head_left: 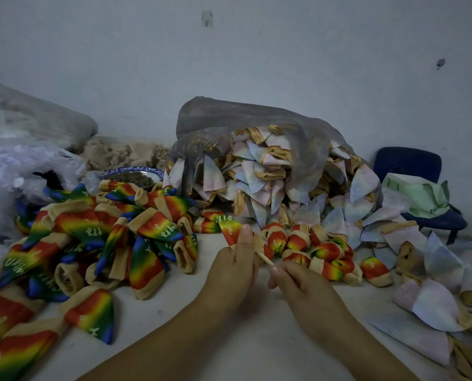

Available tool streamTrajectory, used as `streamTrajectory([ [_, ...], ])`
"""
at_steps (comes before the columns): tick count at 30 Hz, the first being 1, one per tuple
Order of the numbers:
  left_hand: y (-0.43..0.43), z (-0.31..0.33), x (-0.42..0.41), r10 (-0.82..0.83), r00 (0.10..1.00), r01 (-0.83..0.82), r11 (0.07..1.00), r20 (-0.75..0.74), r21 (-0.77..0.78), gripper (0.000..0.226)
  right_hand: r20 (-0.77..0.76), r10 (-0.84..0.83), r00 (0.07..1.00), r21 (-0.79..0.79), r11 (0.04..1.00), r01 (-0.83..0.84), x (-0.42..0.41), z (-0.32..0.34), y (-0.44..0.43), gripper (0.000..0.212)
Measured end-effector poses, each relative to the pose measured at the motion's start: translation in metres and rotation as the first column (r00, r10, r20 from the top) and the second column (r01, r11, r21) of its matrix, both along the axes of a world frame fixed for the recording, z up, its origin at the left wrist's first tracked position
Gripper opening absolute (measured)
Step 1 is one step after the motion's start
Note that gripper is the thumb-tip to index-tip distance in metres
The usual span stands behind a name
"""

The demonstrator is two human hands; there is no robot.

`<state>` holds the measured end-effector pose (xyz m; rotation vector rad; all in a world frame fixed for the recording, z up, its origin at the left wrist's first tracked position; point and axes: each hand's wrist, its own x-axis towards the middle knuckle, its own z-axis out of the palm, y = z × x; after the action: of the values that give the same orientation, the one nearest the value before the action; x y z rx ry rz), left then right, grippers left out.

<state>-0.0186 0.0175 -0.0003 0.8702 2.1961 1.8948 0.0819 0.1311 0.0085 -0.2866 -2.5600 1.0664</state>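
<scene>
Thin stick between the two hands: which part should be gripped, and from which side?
Pinch the stick at its near, lower end, coming from the right, much as the right hand does. It is thin and slants up-left toward the sock held in the left hand, so that far tip probably needs to stay free.
</scene>
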Motion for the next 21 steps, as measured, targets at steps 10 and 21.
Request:
streamTrajectory([
  [10, 0.004, -0.011, 0.003, 0.038, 0.999, -0.037, 0.997, 0.007, -0.064, 0.075, 0.066, -0.028, 0.997, -0.02, 0.999, 0.029, -0.004, -0.002, -0.001, 0.029],
  [21, -0.003, -0.007, 0.008, -0.204, 0.978, 0.206, 0.974, 0.034, -0.098, 0.071, 0.047, 0.08, 0.996, 0.549, 0.831, -0.092, 0.011, 0.018, 0.048, 0.026],
])
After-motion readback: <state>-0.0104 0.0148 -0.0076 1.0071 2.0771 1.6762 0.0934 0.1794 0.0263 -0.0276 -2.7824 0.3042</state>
